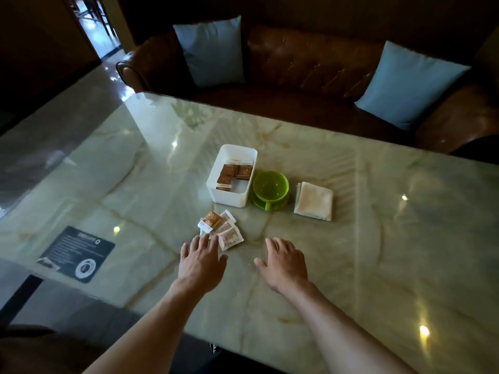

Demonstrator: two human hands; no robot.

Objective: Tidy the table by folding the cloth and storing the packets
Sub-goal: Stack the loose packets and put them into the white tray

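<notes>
A white box (pixel 214 182) stands mid-table with several brown packets (pixel 234 172) inside. In front of it lies a small heap of loose packets (pixel 221 229), brown and pale ones overlapping. My left hand (pixel 202 261) lies palm down with spread fingers, its fingertips touching the near edge of that heap. My right hand (pixel 285 261) rests flat on the bare marble to the right, holding nothing. A folded cream cloth (pixel 314 201) lies right of the box.
A green cup on a green saucer (pixel 270 188) stands between box and cloth. A dark printed card (pixel 77 253) lies at the table's left. A brown leather sofa (pixel 310 63) with two blue cushions runs behind the marble table (pixel 391 252).
</notes>
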